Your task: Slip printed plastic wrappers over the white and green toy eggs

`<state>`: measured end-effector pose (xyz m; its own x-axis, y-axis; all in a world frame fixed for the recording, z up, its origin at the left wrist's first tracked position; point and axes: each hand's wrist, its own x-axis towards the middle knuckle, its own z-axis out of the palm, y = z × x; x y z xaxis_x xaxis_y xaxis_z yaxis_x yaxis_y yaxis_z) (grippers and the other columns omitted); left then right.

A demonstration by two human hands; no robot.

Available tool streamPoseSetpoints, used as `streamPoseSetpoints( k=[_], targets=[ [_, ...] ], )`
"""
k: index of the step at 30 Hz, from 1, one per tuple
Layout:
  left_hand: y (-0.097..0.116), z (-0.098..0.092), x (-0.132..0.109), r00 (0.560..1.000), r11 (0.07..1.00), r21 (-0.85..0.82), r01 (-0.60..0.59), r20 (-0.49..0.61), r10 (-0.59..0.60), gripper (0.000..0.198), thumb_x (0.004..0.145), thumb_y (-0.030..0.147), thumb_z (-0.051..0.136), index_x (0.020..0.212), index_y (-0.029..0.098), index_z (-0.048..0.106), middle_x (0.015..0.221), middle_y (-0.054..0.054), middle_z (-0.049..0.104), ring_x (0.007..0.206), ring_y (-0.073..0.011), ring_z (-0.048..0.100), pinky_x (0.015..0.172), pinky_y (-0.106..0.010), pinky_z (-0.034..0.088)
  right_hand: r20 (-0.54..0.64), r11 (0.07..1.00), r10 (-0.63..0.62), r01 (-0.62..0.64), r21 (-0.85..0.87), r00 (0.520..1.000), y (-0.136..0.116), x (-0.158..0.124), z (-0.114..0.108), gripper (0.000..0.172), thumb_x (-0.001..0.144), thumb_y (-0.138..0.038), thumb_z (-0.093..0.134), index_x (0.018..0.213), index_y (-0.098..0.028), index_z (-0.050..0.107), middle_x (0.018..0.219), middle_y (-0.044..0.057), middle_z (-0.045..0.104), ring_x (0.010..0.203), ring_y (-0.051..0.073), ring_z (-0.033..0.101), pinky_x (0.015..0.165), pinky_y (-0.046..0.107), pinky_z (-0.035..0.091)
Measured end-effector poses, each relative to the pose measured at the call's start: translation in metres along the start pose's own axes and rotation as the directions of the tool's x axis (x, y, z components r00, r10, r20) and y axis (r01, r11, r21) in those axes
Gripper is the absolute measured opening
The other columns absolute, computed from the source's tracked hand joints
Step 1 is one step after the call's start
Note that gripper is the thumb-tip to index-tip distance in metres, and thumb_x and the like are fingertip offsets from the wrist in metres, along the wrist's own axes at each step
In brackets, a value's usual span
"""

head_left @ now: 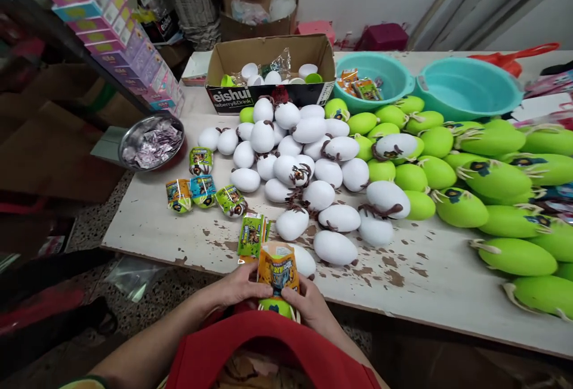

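An orange printed packet [276, 262] is held upright at the table's front edge, with a green toy egg [273, 304] showing at its lower end. My left hand [240, 286] grips the packet's left side, thumb on its front. On the other side, my right hand [310, 304] is closed on it, its thumb also in front. How far the egg sits inside the packet I cannot tell. Just beyond my left hand lie flat green packets [250, 235]. Several filled packets [203, 190] stand farther left. White toy eggs [335, 248] with brown strands lie beyond my right hand.
Green eggs [514, 256] crowd the table's right side. Behind stand a cardboard box [268, 98] of egg shells, a turquoise basin [389, 93] with packets and another turquoise basin [470, 99]. A metal bowl [172, 159] of sachets and stacked boxes [129, 49] are at left.
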<state>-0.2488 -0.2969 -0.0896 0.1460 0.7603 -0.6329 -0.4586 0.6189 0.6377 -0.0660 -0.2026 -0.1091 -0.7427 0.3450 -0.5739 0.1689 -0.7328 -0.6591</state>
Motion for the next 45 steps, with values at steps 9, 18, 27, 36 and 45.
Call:
streamPoseSetpoints(
  k=[9, 18, 27, 36, 45],
  targets=[
    [-0.009, -0.045, -0.027, 0.981, 0.989, -0.131, -0.066, -0.188, 0.041, 0.06, 0.073, 0.043, 0.07, 0.126, 0.017, 0.057, 0.115, -0.014, 0.066, 0.09, -0.0253, 0.065, 0.06, -0.027, 0.052, 0.048, 0.991, 0.023, -0.029, 0.131, 0.999, 0.003, 0.043, 0.051, 0.052, 0.072, -0.051, 0.073, 0.112, -0.02, 0.058, 0.114, 0.009, 0.066, 0.102, 0.029, 0.063, 0.091, 0.044, 0.049],
    [0.003, -0.074, -0.032, 0.991, 0.984, -0.135, -0.114, -0.083, 0.104, 0.059, 0.073, 0.039, 0.073, 0.124, 0.014, 0.059, 0.116, -0.013, 0.067, 0.099, -0.026, 0.064, 0.082, -0.032, 0.05, 0.166, 0.974, 0.11, -0.139, 0.178, 0.98, 0.001, 0.051, 0.08, 0.062, 0.061, -0.027, 0.083, 0.117, -0.02, 0.056, 0.115, 0.01, 0.065, 0.104, 0.029, 0.063, 0.095, 0.045, 0.047],
    [0.008, -0.082, -0.043, 0.994, 0.979, -0.173, -0.103, 0.03, 0.11, 0.064, 0.069, 0.033, 0.077, 0.126, 0.016, 0.057, 0.117, -0.012, 0.067, 0.105, -0.0279, 0.062, 0.097, -0.041, 0.044, 0.045, 0.999, 0.053, -0.053, -0.01, 0.998, 0.009, 0.051, 0.076, 0.057, 0.061, -0.036, 0.084, 0.11, -0.017, 0.062, 0.112, 0.01, 0.067, 0.102, 0.029, 0.063, 0.095, 0.046, 0.046],
    [-0.017, -0.101, -0.04, 0.962, 0.951, -0.263, -0.164, -0.254, 0.095, 0.054, 0.068, 0.039, 0.076, 0.114, 0.013, 0.064, 0.111, -0.013, 0.07, 0.096, -0.0269, 0.066, 0.085, -0.035, 0.05, -0.016, 0.996, 0.008, -0.009, -0.084, 1.0, 0.006, 0.068, 0.084, 0.067, 0.071, -0.046, 0.076, 0.129, -0.023, 0.052, 0.137, 0.009, 0.051, 0.12, 0.028, 0.053, 0.101, 0.043, 0.043],
    [-0.041, -0.189, 0.021, 0.559, 0.941, -0.171, -0.292, -0.829, 0.023, 0.059, 0.067, 0.049, 0.076, 0.113, 0.019, 0.055, 0.11, -0.011, 0.065, 0.081, -0.0185, 0.066, 0.066, -0.031, 0.054, -0.286, 0.955, 0.065, -0.143, -0.261, 0.956, 0.054, 0.106, 0.036, 0.059, 0.064, -0.055, 0.075, 0.108, -0.017, 0.063, 0.117, 0.014, 0.064, 0.104, 0.03, 0.062, 0.09, 0.045, 0.051]
  ],
)
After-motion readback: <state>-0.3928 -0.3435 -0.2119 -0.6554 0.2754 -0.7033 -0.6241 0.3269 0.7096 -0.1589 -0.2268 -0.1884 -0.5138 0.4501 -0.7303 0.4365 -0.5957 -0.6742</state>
